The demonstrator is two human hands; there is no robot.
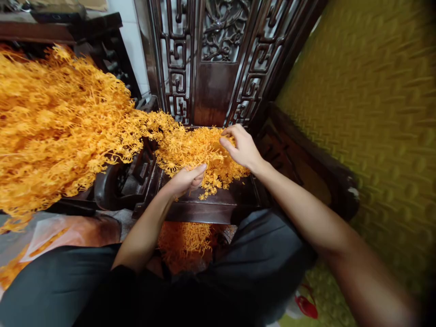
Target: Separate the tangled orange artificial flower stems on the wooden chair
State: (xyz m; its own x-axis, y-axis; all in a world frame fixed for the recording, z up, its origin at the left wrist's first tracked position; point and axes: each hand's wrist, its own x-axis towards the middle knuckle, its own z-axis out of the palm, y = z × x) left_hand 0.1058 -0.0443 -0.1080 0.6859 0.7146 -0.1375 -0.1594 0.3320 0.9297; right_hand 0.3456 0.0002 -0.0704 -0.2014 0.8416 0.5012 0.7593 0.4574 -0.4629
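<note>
Head view: dark carved wooden chair seat (218,204) beside yellow woven wall (368,104).

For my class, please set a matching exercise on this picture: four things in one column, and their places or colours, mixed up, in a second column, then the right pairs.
Things:
1. left hand
2. right hand
3. carved wooden screen
4. woven mat

Descriptions:
A. dark brown, stands behind the wooden seat
B. yellow-green, on the right of the picture
C. grips a bunch of orange sprigs from below
D. rests on top of the pile, fingers bent

Pairs: 1-C, 2-D, 3-A, 4-B
</note>
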